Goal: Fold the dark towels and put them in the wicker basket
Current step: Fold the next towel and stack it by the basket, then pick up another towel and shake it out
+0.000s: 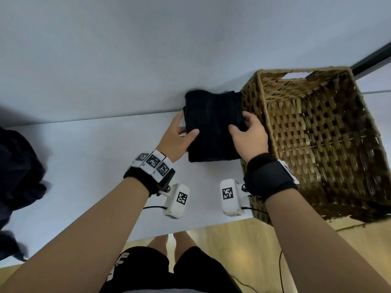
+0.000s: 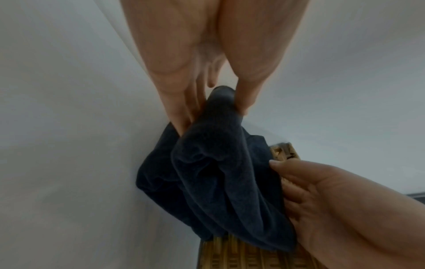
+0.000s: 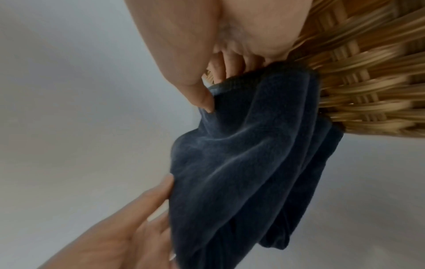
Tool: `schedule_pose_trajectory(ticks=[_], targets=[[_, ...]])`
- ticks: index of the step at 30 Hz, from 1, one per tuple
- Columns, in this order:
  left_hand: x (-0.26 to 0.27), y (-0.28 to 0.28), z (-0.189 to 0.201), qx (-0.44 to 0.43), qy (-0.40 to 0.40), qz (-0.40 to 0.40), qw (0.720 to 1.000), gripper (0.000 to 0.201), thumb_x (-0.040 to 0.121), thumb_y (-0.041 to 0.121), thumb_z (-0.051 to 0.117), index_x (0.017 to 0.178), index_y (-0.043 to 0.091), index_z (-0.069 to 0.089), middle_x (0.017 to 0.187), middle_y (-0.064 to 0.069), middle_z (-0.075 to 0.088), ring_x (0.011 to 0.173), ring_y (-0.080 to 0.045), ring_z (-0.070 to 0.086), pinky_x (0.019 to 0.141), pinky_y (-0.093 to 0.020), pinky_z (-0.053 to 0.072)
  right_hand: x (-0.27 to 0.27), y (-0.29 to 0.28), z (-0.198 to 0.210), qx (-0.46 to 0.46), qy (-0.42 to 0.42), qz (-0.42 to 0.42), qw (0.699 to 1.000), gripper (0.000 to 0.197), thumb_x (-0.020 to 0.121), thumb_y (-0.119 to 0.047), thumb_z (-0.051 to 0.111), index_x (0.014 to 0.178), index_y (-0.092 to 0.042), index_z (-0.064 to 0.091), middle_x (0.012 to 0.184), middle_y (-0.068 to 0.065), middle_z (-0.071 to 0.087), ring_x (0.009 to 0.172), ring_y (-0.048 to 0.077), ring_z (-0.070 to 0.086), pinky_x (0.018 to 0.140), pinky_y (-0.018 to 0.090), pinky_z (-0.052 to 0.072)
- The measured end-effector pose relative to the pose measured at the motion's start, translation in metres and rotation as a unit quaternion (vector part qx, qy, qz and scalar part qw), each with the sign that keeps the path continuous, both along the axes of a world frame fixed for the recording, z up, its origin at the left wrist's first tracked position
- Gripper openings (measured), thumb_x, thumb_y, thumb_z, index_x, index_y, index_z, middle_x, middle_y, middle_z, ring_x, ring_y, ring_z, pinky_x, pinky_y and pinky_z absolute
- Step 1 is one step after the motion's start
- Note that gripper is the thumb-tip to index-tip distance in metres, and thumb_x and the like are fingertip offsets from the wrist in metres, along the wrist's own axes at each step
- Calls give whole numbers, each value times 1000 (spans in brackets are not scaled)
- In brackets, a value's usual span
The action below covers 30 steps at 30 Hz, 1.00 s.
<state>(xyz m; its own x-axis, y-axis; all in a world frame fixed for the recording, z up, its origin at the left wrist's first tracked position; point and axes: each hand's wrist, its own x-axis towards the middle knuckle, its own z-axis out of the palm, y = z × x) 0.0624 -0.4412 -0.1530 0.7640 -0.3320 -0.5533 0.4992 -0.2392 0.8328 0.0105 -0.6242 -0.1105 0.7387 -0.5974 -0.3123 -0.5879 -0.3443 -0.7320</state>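
White table point(image 1: 84, 166): both hands, left hand point(image 1: 175, 138) and right hand point(image 1: 249, 134), are pinching one folded dark towel point(image 1: 213, 127) beside the empty wicker basket point(image 1: 317, 134); an unfolded pile point(image 1: 19, 182) is waiting at 9 o'clock.

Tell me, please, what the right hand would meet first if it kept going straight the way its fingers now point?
Beyond the folded dark towel that the right hand already grips, probably the pale wall behind the table, passing close along the wicker basket's left side. Depth is unclear.
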Motion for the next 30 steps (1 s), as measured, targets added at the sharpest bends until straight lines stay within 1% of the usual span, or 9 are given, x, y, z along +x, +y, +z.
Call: schedule_pose_trajectory(ticks=[2, 4, 9, 11, 15, 17, 23, 27, 30], targets=[[3, -11, -3, 13, 15, -69, 997, 79, 96, 16, 59, 154, 38, 10, 142, -8, 49, 117, -22, 60, 91, -45, 56, 1, -3, -2, -20, 15, 48, 999, 61, 90, -19, 64, 146, -17, 40, 144, 3, 50, 131, 15, 46, 108, 24, 36], [1, -19, -5, 97, -28, -125, 987, 83, 96, 14, 58, 155, 35, 3, 150, -8, 41, 120, -28, 57, 96, -46, 52, -2, 0, -6, -55, 32, 114, 991, 62, 92, -14, 62, 149, -11, 38, 153, 10, 39, 141, 20, 35, 117, 27, 25], [-7, -32, -10, 194, -137, -149, 960, 83, 92, 11, 55, 155, 34, 7, 126, -16, 49, 91, -25, 58, 81, -29, 50, -7, 2, -23, -15, 88, 206, 975, 64, 94, -11, 59, 152, -13, 32, 161, 12, 19, 148, 21, 19, 117, 25, 17], [-5, -38, -16, 239, -138, -159, 948, 82, 93, 19, 55, 155, 35, 5, 124, -13, 38, 82, -18, 51, 75, -21, 42, -6, -2, -31, 18, 135, 219, 966, 74, 92, -16, 62, 155, -18, 25, 164, 8, 9, 149, 23, 14, 121, 33, 17], [0, -45, -29, 307, -79, -163, 934, 81, 92, 36, 49, 154, 40, -3, 126, -14, 34, 69, -13, 46, 58, -21, 36, -3, -6, -41, 12, 186, 240, 953, 83, 87, -26, 66, 156, -22, 19, 165, 3, 1, 149, 27, 10, 121, 40, 18], [4, -46, -33, 319, -64, -162, 932, 80, 91, 40, 47, 153, 44, -3, 129, -15, 35, 69, -14, 47, 55, -21, 33, -1, -6, -44, 7, 192, 239, 952, 83, 88, -28, 65, 156, -23, 17, 165, 2, 1, 148, 28, 9, 121, 40, 17], [7, -37, -22, 290, -61, -179, 938, 78, 92, 34, 50, 154, 39, 2, 121, -17, 55, 86, -25, 59, 75, -31, 50, 0, 1, -33, 2, 190, 251, 949, 74, 91, -26, 60, 155, -22, 21, 164, 8, 5, 148, 32, 11, 120, 41, 19], [-2, -1, 11, 262, -60, -132, 954, 65, 95, 26, 51, 153, 29, 21, 136, -9, 52, 110, -28, 61, 97, -42, 49, -2, 31, -12, -24, 107, 262, 959, 55, 93, -19, 57, 145, -14, 42, 158, 13, 24, 144, 29, 25, 117, 32, 23], [-10, 46, 41, 272, -78, -82, 956, 50, 94, 25, 52, 142, 28, 40, 128, 0, 59, 105, -22, 64, 93, -37, 51, 2, 73, 4, -21, 43, 316, 948, 41, 91, -16, 57, 131, -11, 56, 145, 9, 44, 136, 23, 38, 108, 22, 26]])
